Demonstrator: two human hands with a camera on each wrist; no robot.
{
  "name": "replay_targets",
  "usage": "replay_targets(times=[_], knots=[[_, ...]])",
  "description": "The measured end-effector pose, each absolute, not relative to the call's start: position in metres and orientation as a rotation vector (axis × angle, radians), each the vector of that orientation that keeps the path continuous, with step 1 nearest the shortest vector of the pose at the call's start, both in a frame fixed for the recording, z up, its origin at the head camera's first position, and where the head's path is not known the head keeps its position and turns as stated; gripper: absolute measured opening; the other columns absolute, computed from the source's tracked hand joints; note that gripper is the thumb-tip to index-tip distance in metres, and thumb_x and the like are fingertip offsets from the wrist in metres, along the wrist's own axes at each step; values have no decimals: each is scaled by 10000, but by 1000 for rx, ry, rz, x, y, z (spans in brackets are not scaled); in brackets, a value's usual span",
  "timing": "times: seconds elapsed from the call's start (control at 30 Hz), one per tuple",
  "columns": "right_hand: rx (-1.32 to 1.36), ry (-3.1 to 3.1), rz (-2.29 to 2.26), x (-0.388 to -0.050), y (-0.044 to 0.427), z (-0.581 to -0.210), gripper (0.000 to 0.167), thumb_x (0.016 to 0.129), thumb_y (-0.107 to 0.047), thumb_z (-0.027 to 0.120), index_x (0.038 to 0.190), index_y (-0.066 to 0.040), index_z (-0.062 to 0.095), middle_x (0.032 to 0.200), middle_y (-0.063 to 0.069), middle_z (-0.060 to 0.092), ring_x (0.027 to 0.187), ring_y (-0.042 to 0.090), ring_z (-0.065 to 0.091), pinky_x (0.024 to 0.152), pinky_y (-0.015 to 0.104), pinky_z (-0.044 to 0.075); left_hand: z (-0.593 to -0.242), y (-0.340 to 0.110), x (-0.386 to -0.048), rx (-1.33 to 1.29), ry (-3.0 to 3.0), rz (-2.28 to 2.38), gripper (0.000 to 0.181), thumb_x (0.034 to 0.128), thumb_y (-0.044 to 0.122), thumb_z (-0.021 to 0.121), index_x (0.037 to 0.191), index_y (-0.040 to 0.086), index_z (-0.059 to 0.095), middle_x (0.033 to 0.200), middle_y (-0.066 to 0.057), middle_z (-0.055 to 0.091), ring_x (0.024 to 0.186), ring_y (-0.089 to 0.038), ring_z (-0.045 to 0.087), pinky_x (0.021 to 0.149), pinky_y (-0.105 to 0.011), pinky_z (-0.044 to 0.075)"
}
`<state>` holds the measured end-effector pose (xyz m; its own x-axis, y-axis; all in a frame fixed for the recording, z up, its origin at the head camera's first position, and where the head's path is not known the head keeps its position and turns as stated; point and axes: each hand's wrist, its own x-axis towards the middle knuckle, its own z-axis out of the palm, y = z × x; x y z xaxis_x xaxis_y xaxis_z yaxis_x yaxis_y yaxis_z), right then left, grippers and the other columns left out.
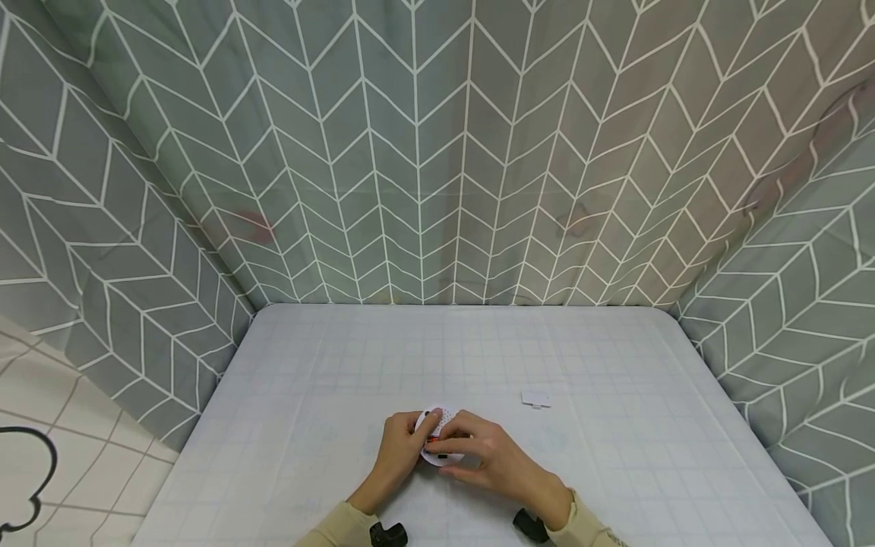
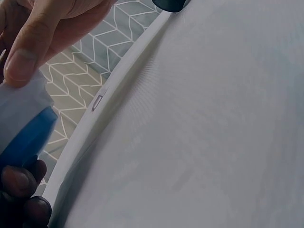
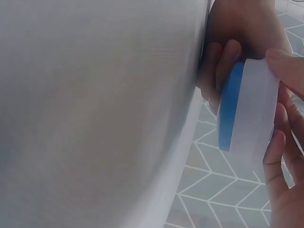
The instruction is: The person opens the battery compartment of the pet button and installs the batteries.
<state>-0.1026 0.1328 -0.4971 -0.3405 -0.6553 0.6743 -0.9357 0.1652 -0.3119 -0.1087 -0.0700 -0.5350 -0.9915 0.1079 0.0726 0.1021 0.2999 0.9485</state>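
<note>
A round white device [image 1: 444, 459] with a blue underside is held above the table, just left of the middle in the head view. My left hand [image 1: 398, 450] grips its left side, thumb on the face and fingers curled beneath the blue part [image 2: 29, 137]. On the face, my right hand [image 1: 494, 456] has its fingertips near a small red and black spot; whether they pinch something there is hidden. In the right wrist view the white body [image 3: 256, 109] stands edge-on, with right-hand fingers [image 3: 275, 156] against its face.
A small white flat piece [image 1: 536, 399] lies on the white table [image 1: 342, 357], right of the hands. Grey curtains [image 1: 437, 190] with a white zigzag pattern hang behind and at both sides. White tiles [image 1: 75, 456] show at the lower left.
</note>
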Motion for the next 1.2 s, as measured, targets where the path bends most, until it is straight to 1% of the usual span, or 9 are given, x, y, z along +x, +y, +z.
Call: replay_targets(times=[0.23,0.33,0.53,0.73,0.97,1.2], knots=[[1511,-2081,911,-103,133,-495,427,823,-98,905,1223,-167,774,1154,14,691,987,79,631,866,122,504,-536,-71,-110,198,2525,1837,467,1032,389,655,637,141,682,468,106,479,407,23,388,420,-174,277],[1508,-2083,899,-104,134,-496,401,829,-105,903,1206,-169,782,1145,17,685,972,85,630,853,129,506,-536,-72,-110,211,2509,1847,462,1038,385,646,649,140,691,455,98,479,380,19,393,397,-173,293],[1524,-2052,840,-105,131,-497,308,844,-83,887,1126,-161,791,1084,14,667,903,110,633,801,180,540,-537,-72,-111,219,2499,1868,468,1040,361,643,635,128,665,464,103,479,352,30,387,372,-172,303],[1513,-2050,845,-105,130,-498,322,824,-66,896,1114,-164,797,1074,13,666,885,104,617,781,165,528,-538,-73,-111,222,2517,1878,474,1035,346,654,619,119,642,464,110,472,349,25,397,366,-183,313],[1490,-2076,815,-103,129,-498,344,809,-67,906,1121,-162,799,1095,19,673,919,102,612,823,154,516,-539,-72,-111,206,2558,1870,458,1036,370,654,632,154,660,465,104,468,368,26,382,387,-175,287],[1483,-2098,848,-102,130,-497,368,811,-57,901,1148,-150,786,1116,5,682,946,87,610,852,143,511,-536,-72,-112,181,2536,1836,459,1037,393,653,656,138,674,466,93,487,367,15,388,389,-179,298]])
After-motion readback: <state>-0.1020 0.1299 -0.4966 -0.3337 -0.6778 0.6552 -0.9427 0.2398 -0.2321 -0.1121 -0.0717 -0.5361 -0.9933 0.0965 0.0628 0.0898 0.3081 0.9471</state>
